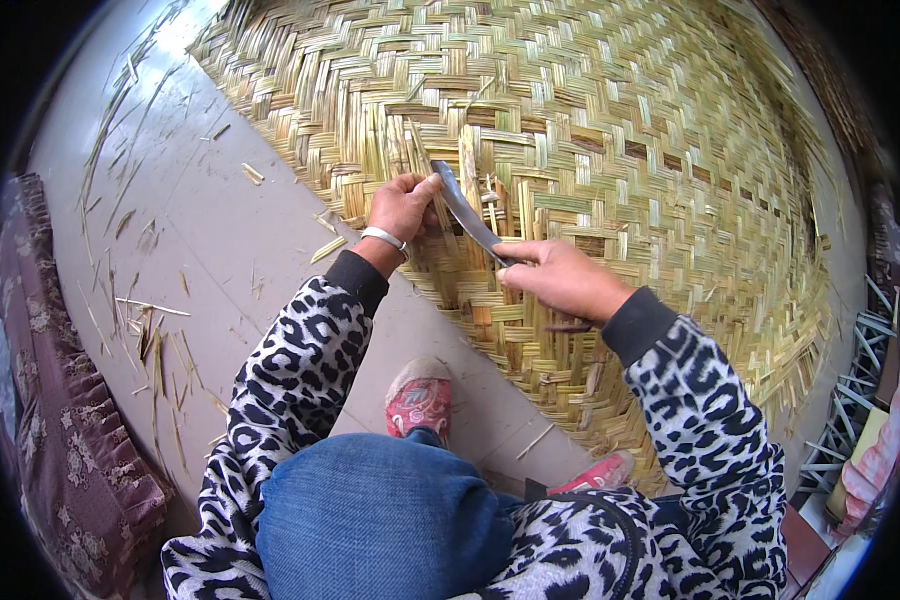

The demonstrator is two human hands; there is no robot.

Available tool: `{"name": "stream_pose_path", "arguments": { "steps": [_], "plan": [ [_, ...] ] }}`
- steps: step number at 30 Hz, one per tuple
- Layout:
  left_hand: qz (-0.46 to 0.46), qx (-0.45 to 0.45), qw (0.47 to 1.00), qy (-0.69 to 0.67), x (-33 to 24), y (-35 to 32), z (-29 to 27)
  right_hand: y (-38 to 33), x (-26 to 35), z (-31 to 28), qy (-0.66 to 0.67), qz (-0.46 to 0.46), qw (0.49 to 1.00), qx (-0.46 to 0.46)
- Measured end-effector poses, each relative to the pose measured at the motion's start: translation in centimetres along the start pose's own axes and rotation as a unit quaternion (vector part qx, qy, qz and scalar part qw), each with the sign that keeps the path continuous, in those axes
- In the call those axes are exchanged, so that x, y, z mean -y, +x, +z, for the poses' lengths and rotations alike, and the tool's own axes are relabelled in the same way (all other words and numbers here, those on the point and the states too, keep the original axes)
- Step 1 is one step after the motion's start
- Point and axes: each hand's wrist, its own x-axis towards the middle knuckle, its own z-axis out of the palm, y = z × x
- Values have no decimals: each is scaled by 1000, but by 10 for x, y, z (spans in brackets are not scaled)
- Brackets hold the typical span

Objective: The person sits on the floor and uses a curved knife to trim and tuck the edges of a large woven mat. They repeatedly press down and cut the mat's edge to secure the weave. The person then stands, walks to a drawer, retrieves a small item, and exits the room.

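woven bamboo mat (610,130) fills the upper and right part of my head view, lying flat on the pale floor (220,230); its near edge runs diagonally from upper left down to lower right, unfinished, with loose strip ends sticking out along it.

my left hand (402,205) sits at that near edge, fingers clenched around a bundle of upright bamboo strips (467,160); a silver bangle (383,237) is on the wrist. my right hand (562,278) lies over the mat just inside the edge, closed on the handle end of a curved metal blade (462,208). the blade arcs up and left from the right hand, its tip close beside the left thumb, among the standing strips. i cannot tell whether the tip touches the thumb.

both forearms are in black-and-white spotted sleeves (290,370). a knee in blue denim (380,510) takes the lower centre. one red patterned shoe (418,400) stands on the floor just off the mat's edge; the other red shoe (595,473) rests at the edge itself, partly hidden by the right sleeve.

open room: the floor left of the mat's edge is bare surface apart from scattered bamboo slivers (155,340), thickest toward the left. a dark patterned cloth (60,430) borders the floor at far left. on the right the mat runs almost to a stack of pale metal rods (850,400), little floor between them.
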Motion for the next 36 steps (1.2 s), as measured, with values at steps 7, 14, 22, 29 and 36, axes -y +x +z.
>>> {"name": "stream_pose_path", "arguments": {
  "steps": [7,14,22,29,36],
  "plan": [
    [-25,34,997,-60,0,12,-8,-10,-3,33,-98,-26,993,-67],
    [-65,88,986,-122,-6,5,-13,-16,0,34,-38,-12,998,-55],
    [-100,106,980,-137,-21,-3,-6,-1,0,29,-47,-24,997,-57],
    [-124,101,979,-125,-31,-11,-8,-7,-1,36,-49,-17,997,-61],
    [-230,79,957,-156,-27,-5,2,11,9,56,-209,49,969,-124]
  ]
}}
